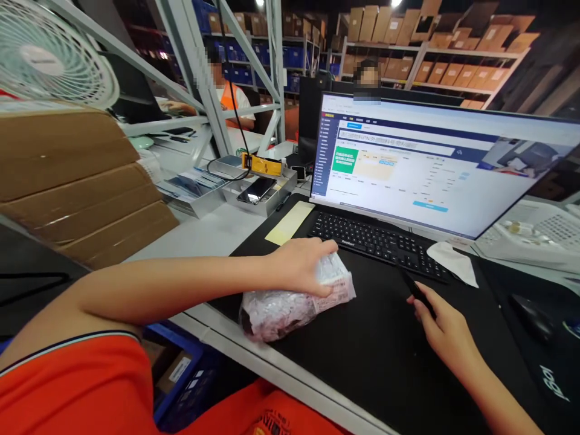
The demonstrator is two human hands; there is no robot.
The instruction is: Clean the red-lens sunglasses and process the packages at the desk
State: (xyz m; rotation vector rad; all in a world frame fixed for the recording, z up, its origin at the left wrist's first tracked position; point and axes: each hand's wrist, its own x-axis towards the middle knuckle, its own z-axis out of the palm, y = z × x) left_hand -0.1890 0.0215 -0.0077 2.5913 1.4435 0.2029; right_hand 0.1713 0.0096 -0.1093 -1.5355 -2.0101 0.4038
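Observation:
My left hand (299, 266) presses over the top of a clear plastic-wrapped package (283, 313), its thumb and fingers gripping the end that bears a printed label. This package lies on the black desk mat (362, 356), near the desk's front edge. Farther right, my right hand (446, 323) is closed around a slim black tool (419, 292), pointed up and to the left above the mat. Whether it is a knife or a pen I cannot tell. A gap of bare mat separates the tool from the package.
Behind the mat stand a keyboard (376, 237) and a lit monitor (399, 163). A mouse (532, 317) and a white tissue (452, 263) are on the right. Cardboard boxes (77, 175), a fan (49, 57) and a phone (257, 190) are leftward. Co-workers sit beyond.

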